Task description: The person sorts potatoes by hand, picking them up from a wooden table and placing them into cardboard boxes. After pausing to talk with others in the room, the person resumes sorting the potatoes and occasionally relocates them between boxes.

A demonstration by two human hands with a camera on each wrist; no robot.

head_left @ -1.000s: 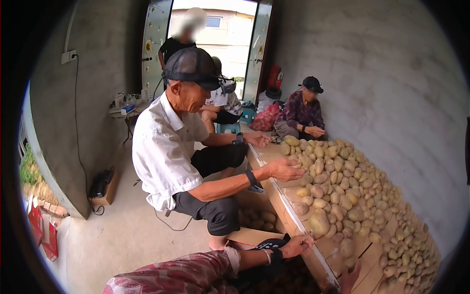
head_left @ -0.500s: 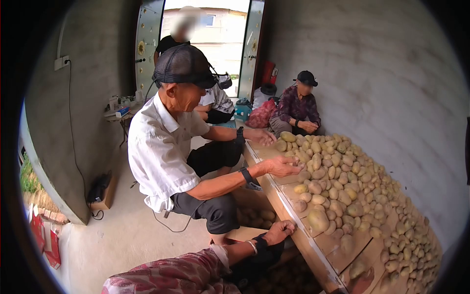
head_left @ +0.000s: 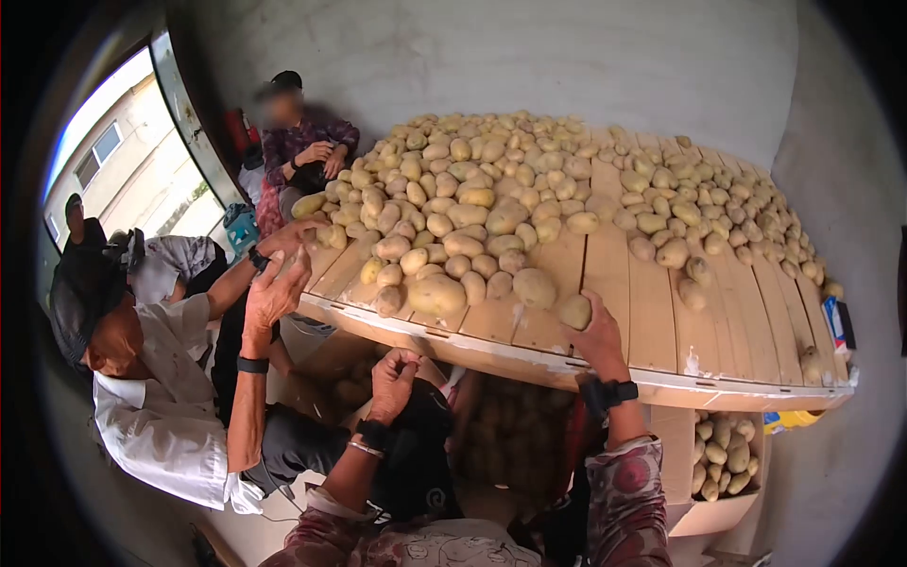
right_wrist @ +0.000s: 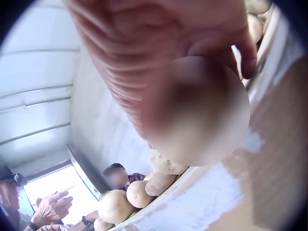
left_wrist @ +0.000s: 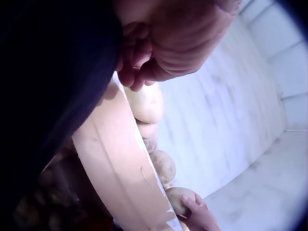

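My right hand [head_left: 602, 342] holds a potato [head_left: 573, 312] at the front edge of the slatted wooden table [head_left: 605, 269], its fingers and thumb round the potato's side. The left wrist view shows the same potato [left_wrist: 179, 200] with fingertips over it. A blurred patch hides most of that grip in the right wrist view. My left hand [head_left: 392, 386] hangs just in front of the table's edge, fingers loosely curled, with nothing seen in it. Close by lie a large potato [head_left: 436, 296] and another big one [head_left: 535, 288] beside the right hand.
Many potatoes [head_left: 453, 203] are heaped across the table, with a smaller-potato pile [head_left: 694, 203] to the right. Below stands a cardboard box [head_left: 718, 515] of potatoes. At left, a person in a white shirt [head_left: 156, 397] reaches over the table; another person [head_left: 307, 146] sits behind the heap.
The head view has swung right and down, bringing the table's right side and the box into view. My right hand, partly out of frame before, now shows fully with a potato.
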